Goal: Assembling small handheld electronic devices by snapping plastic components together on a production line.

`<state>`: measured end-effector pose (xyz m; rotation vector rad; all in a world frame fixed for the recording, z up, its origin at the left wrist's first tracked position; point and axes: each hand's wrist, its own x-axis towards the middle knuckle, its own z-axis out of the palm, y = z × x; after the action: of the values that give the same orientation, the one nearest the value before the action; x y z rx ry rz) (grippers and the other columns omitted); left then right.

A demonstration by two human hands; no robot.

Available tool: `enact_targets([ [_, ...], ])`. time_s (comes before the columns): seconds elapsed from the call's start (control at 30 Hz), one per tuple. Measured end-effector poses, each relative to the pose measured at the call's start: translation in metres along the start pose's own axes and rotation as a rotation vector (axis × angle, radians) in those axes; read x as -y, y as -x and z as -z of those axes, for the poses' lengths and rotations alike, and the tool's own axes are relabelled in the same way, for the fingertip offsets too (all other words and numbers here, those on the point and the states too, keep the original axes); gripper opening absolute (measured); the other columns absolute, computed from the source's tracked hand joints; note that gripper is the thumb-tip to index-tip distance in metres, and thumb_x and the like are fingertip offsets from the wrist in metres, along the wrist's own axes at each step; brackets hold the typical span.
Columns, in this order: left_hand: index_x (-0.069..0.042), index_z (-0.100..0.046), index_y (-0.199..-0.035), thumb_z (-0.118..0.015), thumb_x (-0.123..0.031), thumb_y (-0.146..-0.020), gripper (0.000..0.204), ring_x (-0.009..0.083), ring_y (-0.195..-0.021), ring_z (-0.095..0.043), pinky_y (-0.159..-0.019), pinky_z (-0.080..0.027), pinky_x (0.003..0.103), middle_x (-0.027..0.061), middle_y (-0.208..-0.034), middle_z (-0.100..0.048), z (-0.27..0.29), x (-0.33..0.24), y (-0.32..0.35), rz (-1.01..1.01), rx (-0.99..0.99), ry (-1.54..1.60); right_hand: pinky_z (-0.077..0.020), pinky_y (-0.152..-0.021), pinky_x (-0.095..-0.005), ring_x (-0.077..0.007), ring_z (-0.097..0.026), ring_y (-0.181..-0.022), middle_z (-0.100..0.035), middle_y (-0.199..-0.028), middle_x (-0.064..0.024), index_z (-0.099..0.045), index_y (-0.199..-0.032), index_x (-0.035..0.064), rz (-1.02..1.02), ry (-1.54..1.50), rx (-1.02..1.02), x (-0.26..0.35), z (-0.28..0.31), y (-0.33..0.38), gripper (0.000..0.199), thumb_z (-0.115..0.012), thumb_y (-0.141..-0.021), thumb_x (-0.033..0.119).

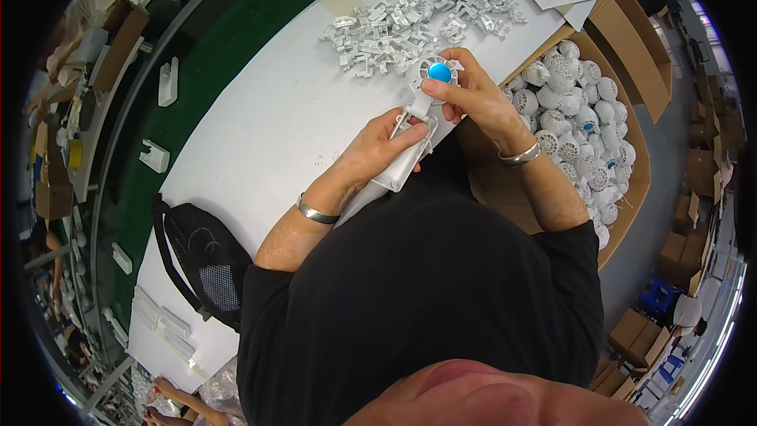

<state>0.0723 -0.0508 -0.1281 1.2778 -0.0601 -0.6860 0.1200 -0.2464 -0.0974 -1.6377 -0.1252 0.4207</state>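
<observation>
On the far left, a green strip (126, 197) runs along beside the bench, with a few white pieces (168, 83) lying on it, well apart. Next comes the white bench (244, 134). Near its low end lie some long, flat, pale pieces (162, 322). A black bag (206, 256) lies on the bench edge, just beside the person.

The left hand (374, 148) is wrapped around a long white handle (400, 170), with the thumb on top. A silver band (318, 211) sits on that wrist. Past the hands, a big messy heap of little white parts (426, 12) covers the far end of the bench.

A round white head (434, 75) with a shiny blue middle is up above the handle, over the bench. A white neck goes from it down to the handle. The right hand (477, 95) pinches the head, with the thumb on its near edge. That wrist has a silver band too.

On the far right, a brown box (629, 51) holds lots of round white heads (583, 130).
</observation>
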Motion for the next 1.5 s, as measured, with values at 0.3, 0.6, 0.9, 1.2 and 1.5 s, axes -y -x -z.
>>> enact_targets([
  [0.3,-0.002,-0.055,-0.109,-0.057,-0.030,-0.094,0.032,0.0150,-0.060,-0.063,-0.054,-0.050,0.021,0.0092,-0.080,-0.063,0.004,0.005,-0.001,-0.009,-0.001,0.014,-0.0431,-0.050,-0.0204,-0.0096,-0.051,-0.056,-0.054,-0.078,-0.0069,-0.040,-0.123,0.0006,0.031,-0.031,0.051,-0.001,-0.001,0.003,0.059,-0.074,-0.081,0.023],
  [0.6,-0.003,-0.059,-0.107,-0.056,-0.029,-0.095,0.029,0.0152,-0.060,-0.063,-0.054,-0.050,0.022,0.0092,-0.082,-0.064,-0.001,0.003,0.000,-0.037,-0.047,0.049,-0.0447,-0.052,-0.0214,-0.0105,-0.053,-0.060,-0.055,-0.080,-0.0080,-0.042,-0.122,0.0010,-0.091,-0.119,0.035,-0.023,-0.001,-0.001,0.057,-0.074,-0.082,0.026],
  [0.9,-0.004,-0.059,-0.110,-0.055,-0.026,-0.095,0.027,0.0153,-0.060,-0.063,-0.054,-0.049,0.022,0.0096,-0.082,-0.065,-0.001,0.004,-0.005,-0.142,-0.105,0.122,-0.0456,-0.068,-0.0259,-0.0119,-0.054,-0.075,-0.059,-0.087,-0.0028,-0.056,-0.107,0.0032,0.488,0.585,-0.116,0.003,-0.011,0.015,0.026,-0.066,-0.087,0.016],
  [1.2,-0.004,-0.059,-0.111,-0.054,-0.024,-0.095,0.027,0.0149,-0.060,-0.062,-0.054,-0.049,0.021,0.0090,-0.081,-0.065,-0.003,-0.003,-0.002,-0.123,-0.125,0.103,-0.0435,-0.074,-0.0284,-0.0133,-0.053,-0.082,-0.059,-0.097,-0.0030,-0.064,-0.091,0.0037,0.866,1.018,0.082,0.005,-0.012,0.032,0.008,-0.064,-0.085,0.007],
  [1.5,0.000,-0.060,-0.101,-0.057,-0.022,-0.093,0.024,0.0140,-0.056,-0.060,-0.051,-0.051,0.022,0.0091,-0.076,-0.065,-0.015,-0.008,0.001,-0.057,-0.159,0.176,-0.0414,-0.089,-0.0304,-0.0206,-0.056,-0.095,-0.060,-0.101,-0.0045,-0.064,-0.091,0.0060,0.205,0.074,0.046,0.002,0.013,0.008,0.012,-0.066,-0.079,0.008],
])
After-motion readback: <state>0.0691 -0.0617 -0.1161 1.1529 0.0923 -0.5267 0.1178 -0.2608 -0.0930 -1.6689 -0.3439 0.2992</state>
